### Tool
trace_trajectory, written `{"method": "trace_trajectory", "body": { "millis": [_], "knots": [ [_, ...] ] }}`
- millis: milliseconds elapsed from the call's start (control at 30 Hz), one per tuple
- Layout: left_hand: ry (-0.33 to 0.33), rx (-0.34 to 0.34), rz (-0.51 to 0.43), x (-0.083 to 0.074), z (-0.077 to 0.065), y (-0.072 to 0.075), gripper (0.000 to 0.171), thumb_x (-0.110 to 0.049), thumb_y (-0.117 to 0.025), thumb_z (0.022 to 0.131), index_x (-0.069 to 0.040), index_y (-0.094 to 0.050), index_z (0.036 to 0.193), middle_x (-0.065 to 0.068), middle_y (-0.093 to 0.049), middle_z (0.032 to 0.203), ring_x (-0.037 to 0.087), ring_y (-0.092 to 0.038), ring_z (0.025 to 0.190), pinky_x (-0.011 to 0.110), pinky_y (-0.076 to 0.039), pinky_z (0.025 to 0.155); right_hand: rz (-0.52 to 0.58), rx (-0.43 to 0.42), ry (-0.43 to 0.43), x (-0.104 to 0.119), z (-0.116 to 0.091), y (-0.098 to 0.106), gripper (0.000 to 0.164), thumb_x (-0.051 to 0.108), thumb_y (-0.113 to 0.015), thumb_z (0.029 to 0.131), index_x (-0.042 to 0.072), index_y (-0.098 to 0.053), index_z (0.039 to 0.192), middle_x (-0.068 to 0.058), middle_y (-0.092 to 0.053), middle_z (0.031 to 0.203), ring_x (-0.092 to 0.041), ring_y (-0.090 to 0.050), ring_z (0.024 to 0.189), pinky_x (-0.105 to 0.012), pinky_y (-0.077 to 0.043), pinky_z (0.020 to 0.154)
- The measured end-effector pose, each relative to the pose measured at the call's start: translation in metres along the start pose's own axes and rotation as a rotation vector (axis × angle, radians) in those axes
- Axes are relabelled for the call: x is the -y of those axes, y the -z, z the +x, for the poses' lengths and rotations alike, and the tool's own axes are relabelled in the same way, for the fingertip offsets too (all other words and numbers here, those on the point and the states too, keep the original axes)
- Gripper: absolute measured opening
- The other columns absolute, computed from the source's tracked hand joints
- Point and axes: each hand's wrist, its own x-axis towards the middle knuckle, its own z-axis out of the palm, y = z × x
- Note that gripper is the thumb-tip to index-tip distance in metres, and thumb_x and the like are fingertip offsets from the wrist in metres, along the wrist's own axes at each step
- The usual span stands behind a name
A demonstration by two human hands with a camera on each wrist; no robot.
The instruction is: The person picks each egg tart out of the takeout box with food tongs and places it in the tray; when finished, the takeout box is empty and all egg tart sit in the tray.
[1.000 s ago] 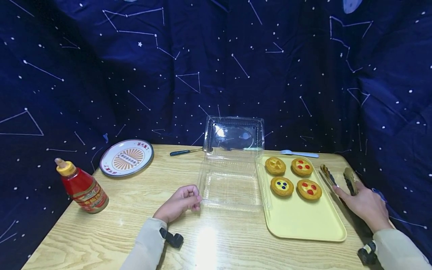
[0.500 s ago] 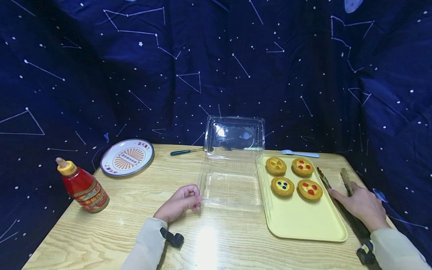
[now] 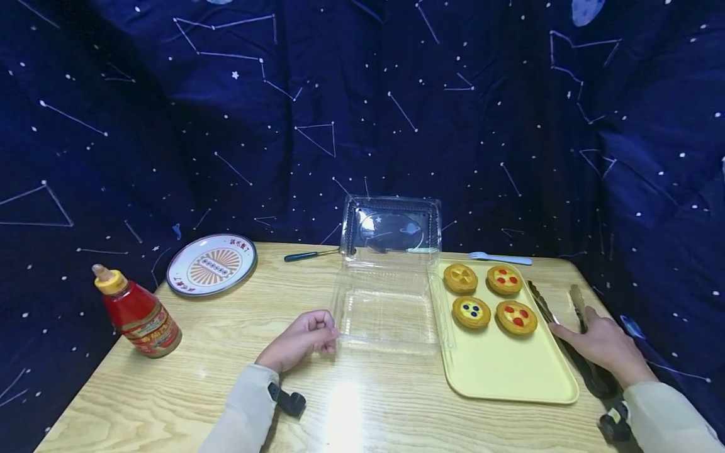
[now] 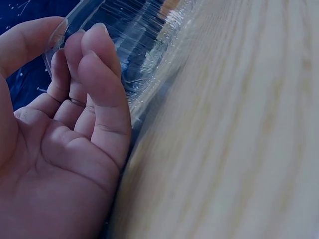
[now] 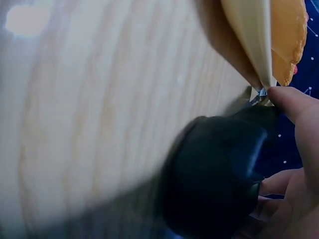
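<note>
My left hand point(image 3: 300, 340) pinches the front left corner of a clear plastic clamshell container point(image 3: 391, 311); its thumb lies on the rim point(image 4: 57, 37) in the left wrist view. The container's lid point(image 3: 391, 229) stands up at the back. On the right, my right hand point(image 3: 608, 343) holds metal tongs with black handles point(image 3: 595, 380), thumb on one side and fingers on the other. The tongs' arms are spread and point away from me, along the right edge of a yellow tray point(image 3: 510, 377). In the right wrist view the dark handle end point(image 5: 214, 174) fills the lower middle.
Several small tarts point(image 3: 517, 318) with fruit-like toppings sit on the tray's far half. Behind it lies a light blue fork point(image 3: 498, 258). At left are a patterned plate point(image 3: 212, 265) and a red sauce bottle point(image 3: 138, 318). A dark-handled utensil point(image 3: 303, 256) lies near the back edge.
My right hand has shifted slightly left with the tongs, bringing their left arm up to the tray's edge. My left hand stays at the container's corner.
</note>
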Motion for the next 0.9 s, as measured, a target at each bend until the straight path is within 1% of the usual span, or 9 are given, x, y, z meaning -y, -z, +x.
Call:
{"method": "trace_trajectory", "body": {
  "millis": [100,133,233,333,467,533,600,767,900],
  "knots": [
    [0.025,-0.006,0.020,-0.003,0.000,-0.001,0.008,-0.006,-0.057,0.095,-0.004,-0.055,0.089,0.008,-0.058,0.077,0.018,-0.057,0.069,0.026,-0.050,0.064,0.003,0.004,0.014,0.001,-0.001,0.002,0.110,0.071,-0.049,0.090,-0.026,-0.021,0.136,-0.051,-0.039,0.120,-0.063,-0.047,0.103,-0.064,-0.046,0.071],
    [0.038,-0.011,0.028,-0.004,0.000,-0.001,0.009,-0.007,-0.058,0.095,-0.001,-0.054,0.090,0.007,-0.059,0.077,0.018,-0.058,0.069,0.026,-0.051,0.065,0.001,0.006,0.014,0.001,-0.001,0.003,0.111,0.070,-0.048,0.090,-0.027,-0.020,0.136,-0.052,-0.037,0.121,-0.064,-0.046,0.105,-0.065,-0.046,0.073],
    [0.076,-0.022,0.050,-0.008,0.000,-0.002,0.019,-0.011,-0.058,0.096,0.008,-0.052,0.094,0.008,-0.059,0.078,0.018,-0.059,0.069,0.027,-0.053,0.066,0.001,0.002,0.013,0.000,-0.002,0.006,0.113,0.069,-0.048,0.091,-0.029,-0.016,0.136,-0.055,-0.033,0.120,-0.066,-0.042,0.106,-0.068,-0.043,0.077],
    [0.102,-0.025,0.061,-0.009,0.001,-0.001,0.032,-0.015,-0.058,0.098,0.015,-0.049,0.100,0.009,-0.060,0.078,0.019,-0.060,0.069,0.027,-0.054,0.067,0.008,-0.067,0.005,0.000,-0.005,0.006,0.110,0.067,-0.050,0.091,-0.025,-0.016,0.139,-0.054,-0.034,0.113,-0.066,-0.043,0.099,-0.067,-0.043,0.073],
    [0.127,-0.021,0.099,-0.010,0.001,0.001,0.037,-0.023,-0.058,0.099,0.014,-0.050,0.100,0.007,-0.059,0.079,0.019,-0.060,0.070,0.030,-0.055,0.068,0.026,-0.222,0.006,0.006,-0.011,0.004,0.102,0.065,-0.054,0.091,-0.013,-0.020,0.146,-0.043,-0.037,0.109,-0.062,-0.044,0.092,-0.063,-0.040,0.065],
    [0.139,-0.020,0.122,-0.011,0.000,0.003,0.038,-0.027,-0.057,0.100,0.011,-0.051,0.099,0.007,-0.058,0.079,0.020,-0.060,0.071,0.032,-0.055,0.070,0.039,-0.278,0.014,0.011,-0.013,0.003,0.098,0.063,-0.056,0.091,-0.009,-0.023,0.149,-0.042,-0.037,0.113,-0.062,-0.042,0.095,-0.066,-0.039,0.068],
    [0.142,-0.017,0.149,-0.012,0.000,0.005,0.038,-0.029,-0.056,0.101,0.009,-0.052,0.098,0.007,-0.058,0.079,0.020,-0.060,0.071,0.033,-0.056,0.070,0.053,-0.321,0.045,0.017,-0.015,0.002,0.093,0.060,-0.058,0.091,-0.010,-0.030,0.146,-0.041,-0.039,0.117,-0.061,-0.043,0.099,-0.068,-0.039,0.072],
    [0.162,-0.021,0.234,-0.017,-0.004,0.010,0.039,-0.034,-0.051,0.104,0.004,-0.054,0.096,0.009,-0.060,0.080,0.024,-0.064,0.072,0.037,-0.056,0.071,0.100,-0.390,0.136,0.035,-0.019,0.003,0.080,0.052,-0.061,0.093,-0.010,-0.042,0.140,-0.038,-0.043,0.121,-0.058,-0.043,0.104,-0.069,-0.037,0.078],
    [0.174,-0.061,0.327,-0.027,-0.007,0.013,0.043,-0.039,-0.050,0.103,0.002,-0.055,0.095,0.013,-0.063,0.083,0.028,-0.067,0.076,0.039,-0.057,0.073,0.117,-0.429,0.204,0.052,-0.024,0.005,0.075,0.048,-0.062,0.093,-0.009,-0.045,0.138,-0.036,-0.046,0.123,-0.056,-0.043,0.108,-0.067,-0.036,0.081]
  ]
}}
